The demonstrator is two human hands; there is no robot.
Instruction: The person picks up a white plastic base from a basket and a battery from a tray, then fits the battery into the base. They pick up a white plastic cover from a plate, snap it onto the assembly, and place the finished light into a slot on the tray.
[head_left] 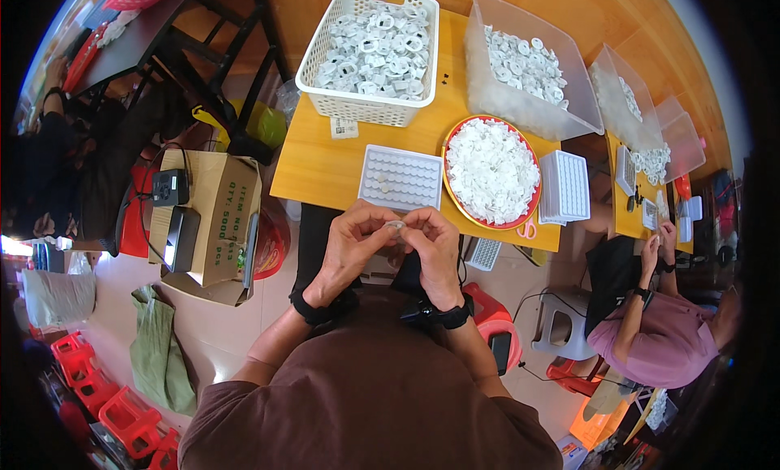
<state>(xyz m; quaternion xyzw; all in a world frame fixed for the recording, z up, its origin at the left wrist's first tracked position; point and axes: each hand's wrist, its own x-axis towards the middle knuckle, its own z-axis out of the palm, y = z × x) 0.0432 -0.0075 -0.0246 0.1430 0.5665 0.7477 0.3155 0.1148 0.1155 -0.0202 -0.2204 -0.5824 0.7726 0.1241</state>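
Pinching a small pale part at centre frame, with fingers of left hand and right hand closed on it. Apparently little done, much left: few pieces in white tray just above; upper frame, heaped red-rimmed plate and heaped white basket.

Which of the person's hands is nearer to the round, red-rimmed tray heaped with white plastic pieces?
Right. The right hand is below and left of the tray; the left hand is farther left.
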